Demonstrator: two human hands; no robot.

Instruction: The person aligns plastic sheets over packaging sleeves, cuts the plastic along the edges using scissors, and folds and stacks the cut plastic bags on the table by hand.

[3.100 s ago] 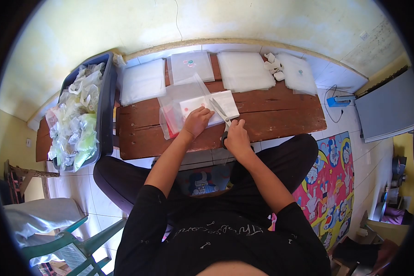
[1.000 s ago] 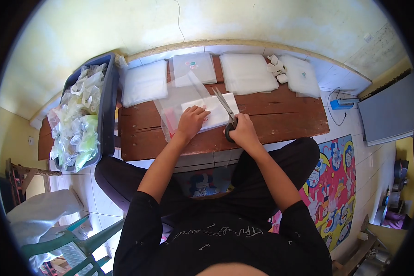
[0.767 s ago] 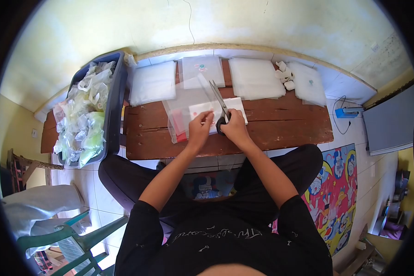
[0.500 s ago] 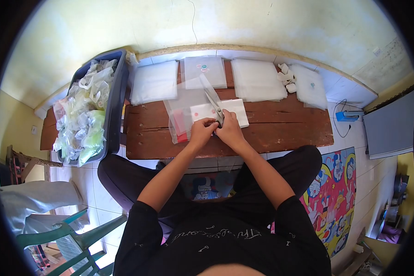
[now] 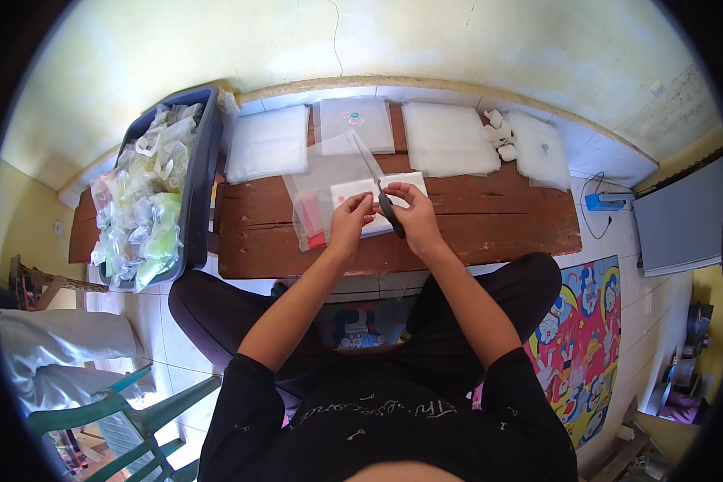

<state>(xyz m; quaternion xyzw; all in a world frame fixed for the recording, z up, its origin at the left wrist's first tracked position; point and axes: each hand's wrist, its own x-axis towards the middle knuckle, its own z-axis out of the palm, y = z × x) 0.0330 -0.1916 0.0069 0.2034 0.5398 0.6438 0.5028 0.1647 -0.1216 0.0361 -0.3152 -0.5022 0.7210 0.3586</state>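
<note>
My right hand (image 5: pixel 414 215) is closed round the black-handled scissors (image 5: pixel 390 210), whose blades point up and to the left. Close beside it, my left hand (image 5: pixel 352 222) has its fingers pinched together near the scissors' handles; anything between them is too small to make out. Beneath both hands lies a white stack (image 5: pixel 414 185) with small red marks. A clear plastic sheet (image 5: pixel 305 173) and a red piece (image 5: pixel 316 239) lie at its left on the brown wooden bench (image 5: pixel 498 233).
Stacks of clear plastic bags (image 5: pixel 269 145) line the back of the bench, with a white bundle (image 5: pixel 500 135) between two of them. A dark bin (image 5: pixel 205 153) of plastic bags stands left. A green chair (image 5: pixel 149 422) is lower left, a blue object (image 5: pixel 605 202) right.
My left hand has lifted off the white stack and come together with my right. The scissors have turned in my right hand, their handles now tilting down to the right.
</note>
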